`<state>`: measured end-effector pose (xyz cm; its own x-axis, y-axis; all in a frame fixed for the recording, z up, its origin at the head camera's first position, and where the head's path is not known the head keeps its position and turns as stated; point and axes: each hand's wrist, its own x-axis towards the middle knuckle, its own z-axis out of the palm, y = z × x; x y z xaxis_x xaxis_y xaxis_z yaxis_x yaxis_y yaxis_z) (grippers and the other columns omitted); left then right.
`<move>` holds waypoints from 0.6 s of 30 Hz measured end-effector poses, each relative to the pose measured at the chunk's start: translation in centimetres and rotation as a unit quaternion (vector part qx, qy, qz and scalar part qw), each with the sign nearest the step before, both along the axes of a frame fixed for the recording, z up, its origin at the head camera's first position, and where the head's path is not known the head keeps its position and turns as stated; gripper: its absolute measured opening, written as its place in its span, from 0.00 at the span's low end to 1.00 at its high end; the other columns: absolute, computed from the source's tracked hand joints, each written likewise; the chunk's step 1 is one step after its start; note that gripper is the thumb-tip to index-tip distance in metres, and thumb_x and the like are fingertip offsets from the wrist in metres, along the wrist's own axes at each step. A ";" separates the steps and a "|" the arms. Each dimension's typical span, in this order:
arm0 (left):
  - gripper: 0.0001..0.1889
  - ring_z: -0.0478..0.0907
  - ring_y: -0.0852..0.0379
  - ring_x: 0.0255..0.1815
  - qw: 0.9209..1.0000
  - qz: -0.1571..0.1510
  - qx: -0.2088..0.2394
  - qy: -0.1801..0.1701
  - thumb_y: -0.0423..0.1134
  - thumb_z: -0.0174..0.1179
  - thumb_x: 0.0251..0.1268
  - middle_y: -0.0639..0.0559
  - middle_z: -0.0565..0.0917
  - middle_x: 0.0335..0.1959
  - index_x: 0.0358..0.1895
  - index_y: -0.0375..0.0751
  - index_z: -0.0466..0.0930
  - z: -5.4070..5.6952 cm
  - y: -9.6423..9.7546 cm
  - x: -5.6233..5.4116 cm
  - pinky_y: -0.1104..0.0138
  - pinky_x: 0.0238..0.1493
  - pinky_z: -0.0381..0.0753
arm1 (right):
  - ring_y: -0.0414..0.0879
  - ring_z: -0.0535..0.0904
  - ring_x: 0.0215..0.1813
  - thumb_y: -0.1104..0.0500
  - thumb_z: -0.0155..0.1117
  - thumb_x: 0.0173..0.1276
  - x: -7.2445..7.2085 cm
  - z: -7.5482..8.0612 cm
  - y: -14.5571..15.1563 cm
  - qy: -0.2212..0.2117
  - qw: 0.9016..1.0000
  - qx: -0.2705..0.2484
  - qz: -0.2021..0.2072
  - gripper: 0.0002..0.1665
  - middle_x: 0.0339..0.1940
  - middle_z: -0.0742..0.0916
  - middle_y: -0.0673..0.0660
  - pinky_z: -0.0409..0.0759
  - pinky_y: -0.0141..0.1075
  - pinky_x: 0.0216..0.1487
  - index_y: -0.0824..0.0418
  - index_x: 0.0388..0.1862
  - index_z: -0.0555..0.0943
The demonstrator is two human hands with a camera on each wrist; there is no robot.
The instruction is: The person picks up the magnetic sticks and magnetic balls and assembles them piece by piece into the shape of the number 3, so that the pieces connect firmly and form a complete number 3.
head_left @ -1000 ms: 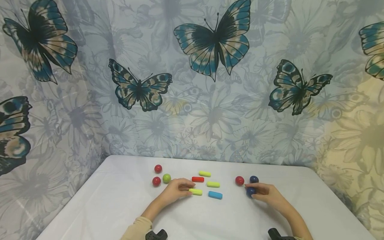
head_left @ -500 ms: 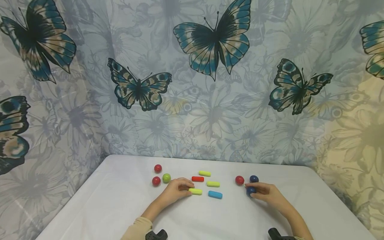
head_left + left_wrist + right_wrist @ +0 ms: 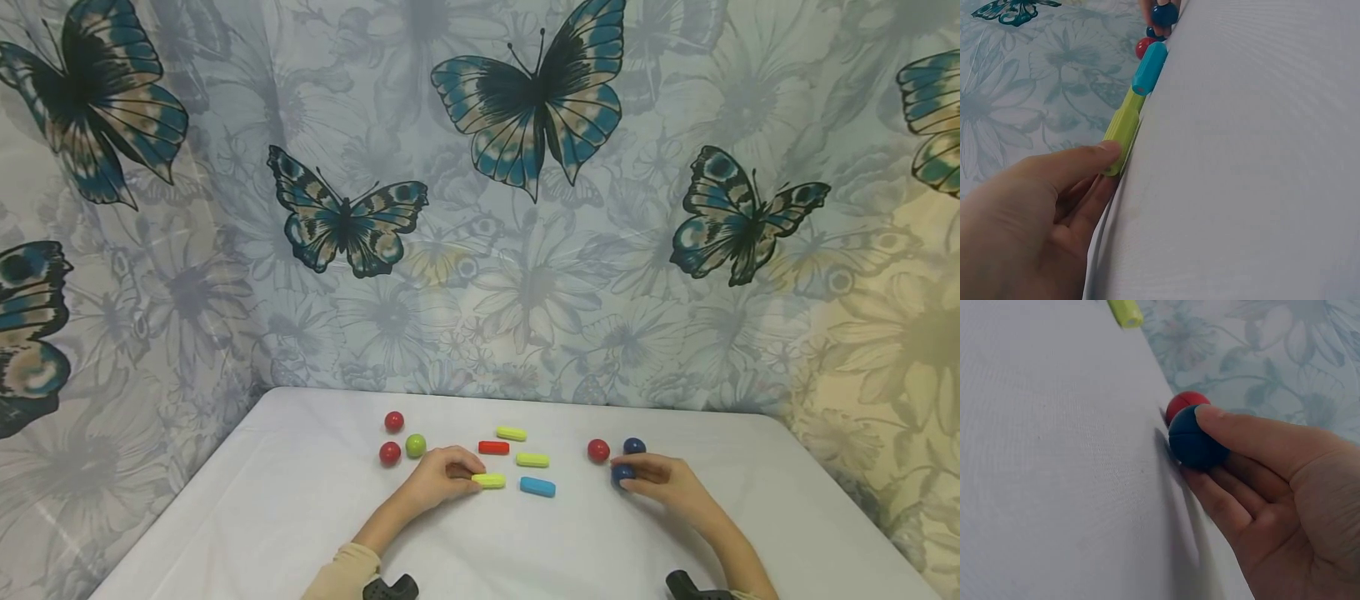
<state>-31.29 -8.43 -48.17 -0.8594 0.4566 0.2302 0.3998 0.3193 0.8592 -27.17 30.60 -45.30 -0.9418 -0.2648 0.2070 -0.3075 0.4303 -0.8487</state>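
Note:
My left hand [image 3: 442, 477] pinches the end of a yellow-green ribbed stick [image 3: 490, 481] between thumb and fingers; the left wrist view shows the thumb on top of the stick [image 3: 1122, 134]. On the right, my right hand [image 3: 671, 483] holds a dark blue ball [image 3: 622, 476], its thumb and fingertips round it, as the right wrist view of the ball [image 3: 1194, 440] shows. A second dark blue ball [image 3: 634, 446] lies just behind, and a red ball [image 3: 597, 451] to its left. A blue stick [image 3: 537, 487] lies right of the held stick.
Farther back lie a red stick [image 3: 493, 448] and two yellow-green sticks, one nearer [image 3: 532, 460], one behind [image 3: 512, 434]. Left of them are a green ball [image 3: 416, 446] and two red balls [image 3: 390, 454]. The white table [image 3: 300, 500] meets a butterfly-print cloth [image 3: 525, 333] at the back.
My right hand has shifted slightly left and back with the dark blue ball. The left hand and its stick stay almost where they were.

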 end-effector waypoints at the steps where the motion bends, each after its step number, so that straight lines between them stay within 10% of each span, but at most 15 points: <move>1: 0.11 0.83 0.49 0.48 1.000 -0.001 0.000 -0.003 0.27 0.68 0.55 0.44 0.86 0.45 0.42 0.36 0.85 0.0 0.0 0.0 0.67 0.53 0.83 | 0.24 0.80 0.51 0.60 0.69 0.64 0.0 0.0 -0.1 0.002 1.000 -0.003 0.000 0.23 0.57 0.82 0.73 0.77 0.18 0.51 0.71 0.55 0.80; 18: 0.09 0.85 0.59 0.45 0.996 -0.071 0.022 -0.040 0.31 0.70 0.54 0.43 0.86 0.46 0.39 0.37 0.85 0.1 0.0 -0.3 0.75 0.49 0.82 | 0.27 0.83 0.48 0.58 0.71 0.62 -0.6 -0.2 -2.2 -0.015 1.000 -0.009 -0.002 0.24 0.51 0.86 0.67 0.80 0.22 0.48 0.69 0.54 0.81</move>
